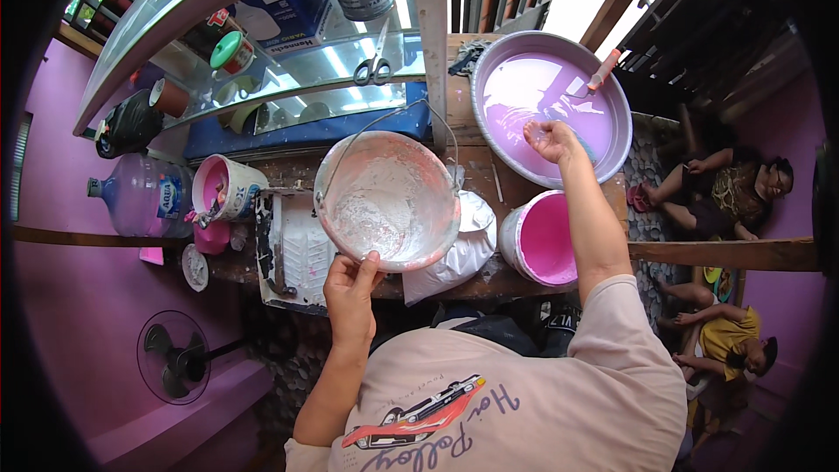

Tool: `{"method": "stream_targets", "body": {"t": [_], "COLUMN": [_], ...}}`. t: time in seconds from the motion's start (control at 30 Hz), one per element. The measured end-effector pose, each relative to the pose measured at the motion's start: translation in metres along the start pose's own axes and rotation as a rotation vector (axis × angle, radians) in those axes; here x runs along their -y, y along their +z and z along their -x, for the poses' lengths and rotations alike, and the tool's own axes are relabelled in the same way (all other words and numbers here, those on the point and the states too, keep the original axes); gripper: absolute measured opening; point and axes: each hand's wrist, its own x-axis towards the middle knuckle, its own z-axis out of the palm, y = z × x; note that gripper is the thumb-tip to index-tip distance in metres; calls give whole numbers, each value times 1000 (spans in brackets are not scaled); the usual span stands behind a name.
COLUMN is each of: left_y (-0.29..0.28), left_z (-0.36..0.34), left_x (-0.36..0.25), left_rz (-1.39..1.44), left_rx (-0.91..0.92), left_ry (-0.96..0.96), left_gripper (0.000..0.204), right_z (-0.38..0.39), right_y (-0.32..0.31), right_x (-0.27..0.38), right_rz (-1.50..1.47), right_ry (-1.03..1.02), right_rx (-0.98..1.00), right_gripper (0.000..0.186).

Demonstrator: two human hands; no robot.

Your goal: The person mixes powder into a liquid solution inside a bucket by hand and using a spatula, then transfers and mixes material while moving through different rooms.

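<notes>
While the left hand (351, 287) grips the near rim of a paint-smeared bucket (387, 199) tilted over the desk's (472, 170) near edge, the right hand (551, 139), fingers loosely curled, empty, hovers over the basin (552, 107) of pink paint at the far right corner.

A water jug (140, 197) lies at the left near a small pink-stained tub (229, 185). Scissors (374, 68) rest on the glass counter (288, 79). A fan (173, 357) stands on the floor below.
</notes>
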Motion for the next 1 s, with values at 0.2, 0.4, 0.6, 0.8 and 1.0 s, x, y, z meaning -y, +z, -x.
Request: {"method": "stream_targets", "body": {"t": [0.2, 0.4, 0.6, 0.8, 1.0], "left_y": [6, 10, 13, 7, 12], "left_z": [-4, -8, -10, -14, -11], "left_x": [1, 5, 8, 18, 16], "left_rz": [-1, 8, 1, 6, 32], "left_rx": [9, 27, 51, 53, 34], "left_ry": [3, 9, 7, -13, -22], "left_gripper": [14, 14, 14, 15, 16], "right_z": [23, 36, 68, 122, 145], "right_y": [12, 20, 44, 83, 128], "right_x": [3, 3, -16, -83, -154], "right_rz": [-24, -18, 14, 62, 224], "right_ry": [-49, -85, -71, -11, 137], "right_rx": [72, 99, 178, 264, 346], "right_gripper": [20, 22, 23, 24, 34]}}
